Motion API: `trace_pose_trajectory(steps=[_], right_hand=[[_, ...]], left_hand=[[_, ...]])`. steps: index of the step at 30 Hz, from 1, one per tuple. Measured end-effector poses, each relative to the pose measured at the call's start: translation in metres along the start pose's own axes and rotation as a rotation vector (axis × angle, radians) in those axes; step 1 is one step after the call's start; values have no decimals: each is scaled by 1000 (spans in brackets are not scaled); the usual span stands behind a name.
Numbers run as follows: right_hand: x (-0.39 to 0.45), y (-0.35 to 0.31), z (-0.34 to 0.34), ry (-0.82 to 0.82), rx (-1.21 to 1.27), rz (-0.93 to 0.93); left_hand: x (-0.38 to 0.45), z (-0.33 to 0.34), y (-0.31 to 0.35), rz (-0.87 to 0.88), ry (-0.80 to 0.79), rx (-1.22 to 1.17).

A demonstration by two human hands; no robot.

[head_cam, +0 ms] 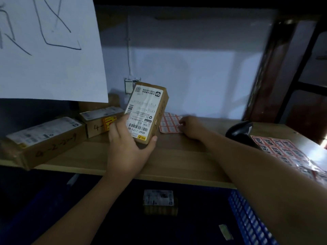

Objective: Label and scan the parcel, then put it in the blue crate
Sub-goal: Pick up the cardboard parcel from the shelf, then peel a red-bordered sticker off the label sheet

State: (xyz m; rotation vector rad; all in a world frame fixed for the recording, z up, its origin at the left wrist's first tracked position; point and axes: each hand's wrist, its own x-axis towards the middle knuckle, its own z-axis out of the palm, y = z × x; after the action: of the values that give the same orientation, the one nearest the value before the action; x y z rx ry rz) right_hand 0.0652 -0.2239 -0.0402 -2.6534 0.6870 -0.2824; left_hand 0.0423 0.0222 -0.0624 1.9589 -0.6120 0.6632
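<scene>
My left hand (127, 144) holds a small brown cardboard parcel (146, 110) tilted upright above the wooden shelf, its white shipping label facing me. My right hand (191, 127) reaches to a sheet of red-and-white stickers (169, 122) lying flat at the back of the shelf, fingertips pinching at its right edge. A black handheld scanner (238, 131) rests on the shelf to the right. Below the shelf sits the blue crate (247, 218), dark inside, with one small labelled parcel (159, 200) in it.
Two more labelled cardboard boxes (46, 138) (99, 121) lie on the shelf's left side. A second sticker sheet (290, 152) lies at the right edge. A white paper sign (49, 46) hangs upper left. A dark frame post (276, 68) stands at the right.
</scene>
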Motion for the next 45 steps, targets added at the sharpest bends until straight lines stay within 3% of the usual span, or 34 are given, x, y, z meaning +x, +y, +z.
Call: trace_pose_trajectory(steps=[9, 18, 23, 29, 39, 45], right_hand=[[-27, -3, 1, -2, -154, -111], [-83, -20, -13, -107, -167, -351], [-87, -28, -8, -29, -206, -309], [-87, -34, -4, 45, -247, -270], [-89, -35, 0, 92, -310, -275], [-88, -30, -3, 44, -223, -97]], left_hand=[[-1, -1, -2, 7, -7, -28], [1, -1, -2, -9, -11, -58], [2, -1, -4, -22, -54, -65], [5, 3, -6, -52, -217, 75], [7, 4, -6, -88, -223, 134], [6, 3, -6, -94, -237, 131]])
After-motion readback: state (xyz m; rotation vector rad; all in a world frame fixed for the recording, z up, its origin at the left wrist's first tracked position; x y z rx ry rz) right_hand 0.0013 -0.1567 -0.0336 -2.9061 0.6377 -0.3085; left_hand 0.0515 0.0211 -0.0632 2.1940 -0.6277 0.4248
